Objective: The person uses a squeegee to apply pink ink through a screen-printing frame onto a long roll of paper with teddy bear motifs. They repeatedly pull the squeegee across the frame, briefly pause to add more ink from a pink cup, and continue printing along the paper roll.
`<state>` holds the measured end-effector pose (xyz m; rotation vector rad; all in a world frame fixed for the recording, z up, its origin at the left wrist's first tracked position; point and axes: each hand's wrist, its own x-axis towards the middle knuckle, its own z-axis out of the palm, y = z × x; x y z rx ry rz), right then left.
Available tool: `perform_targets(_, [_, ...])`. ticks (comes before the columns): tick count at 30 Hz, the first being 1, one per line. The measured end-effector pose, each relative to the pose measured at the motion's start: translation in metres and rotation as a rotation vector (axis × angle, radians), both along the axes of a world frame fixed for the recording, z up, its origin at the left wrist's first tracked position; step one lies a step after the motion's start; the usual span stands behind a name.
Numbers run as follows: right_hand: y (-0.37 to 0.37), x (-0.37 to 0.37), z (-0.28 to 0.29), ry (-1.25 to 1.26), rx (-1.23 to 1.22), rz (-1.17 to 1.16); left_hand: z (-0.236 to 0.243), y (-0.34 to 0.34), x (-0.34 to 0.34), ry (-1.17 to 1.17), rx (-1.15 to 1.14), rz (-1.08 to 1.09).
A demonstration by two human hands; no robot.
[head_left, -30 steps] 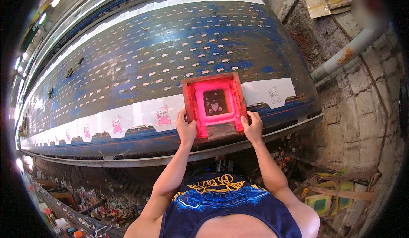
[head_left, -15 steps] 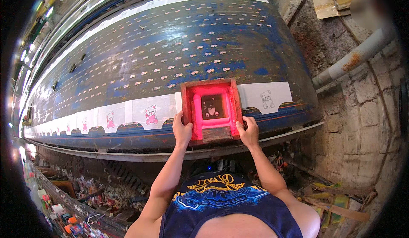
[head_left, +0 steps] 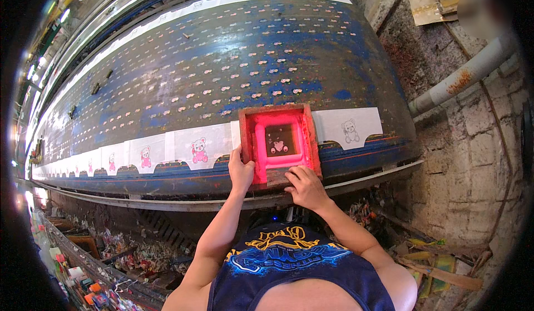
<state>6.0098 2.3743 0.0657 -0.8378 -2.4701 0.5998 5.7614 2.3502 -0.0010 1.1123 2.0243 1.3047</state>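
Observation:
A wooden screen-printing frame [head_left: 310, 144], smeared with bright pink ink, rests on the near edge of the long table. Its dark mesh window [head_left: 272, 138] shows a pale pink bear motif. My left hand [head_left: 240, 173] grips the frame's near left side, thumb on top. Inside the near end lies a wooden squeegee [head_left: 276, 176], and my right hand [head_left: 306, 188] has its fingers curled onto the right end of it. Just left of the frame is a white fabric piece with a pink-filled bear print [head_left: 199, 151]. To its right, another piece carries only an outlined bear [head_left: 350, 131].
The dark, blue-stained printing table [head_left: 222, 72] bears rows of small prints and a far strip of white pieces. A metal rail [head_left: 367, 178] runs along its near edge. At right stand a rusty pipe [head_left: 461, 80] and a block wall. Bottles and debris [head_left: 92, 291] lie lower left.
My right hand has let go of the frame's right side and moved left onto the squeegee. My left hand keeps its hold on the frame.

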Motion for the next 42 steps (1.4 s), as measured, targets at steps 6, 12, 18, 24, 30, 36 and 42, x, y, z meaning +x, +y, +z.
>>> perform_targets(6, [0.012,-0.013,-0.021,-0.031,0.105,-0.053,0.002,0.0,0.0,0.013,-0.036,0.003])
perform_targets(12, [0.07,-0.041,-0.035,0.042,0.241,-0.101,-0.001,-0.001,0.0,0.012,-0.04,0.013])
perform_targets(18, [0.144,-0.068,-0.026,0.022,0.117,-0.09,0.004,-0.001,0.001,0.055,-0.018,0.016])
perform_targets(24, [0.159,-0.075,-0.024,0.015,0.127,-0.108,-0.001,0.0,0.0,-0.014,-0.01,0.0])
perform_targets(30, [0.058,-0.039,-0.03,0.018,0.159,-0.064,0.001,-0.003,0.002,0.032,0.0,0.016])
perform_targets(36, [0.036,-0.029,-0.019,0.001,0.133,-0.1,0.002,0.0,-0.002,-0.047,0.008,-0.016])
perform_targets(42, [0.017,-0.018,-0.009,-0.016,0.058,-0.105,-0.008,0.002,-0.002,0.007,0.03,-0.003])
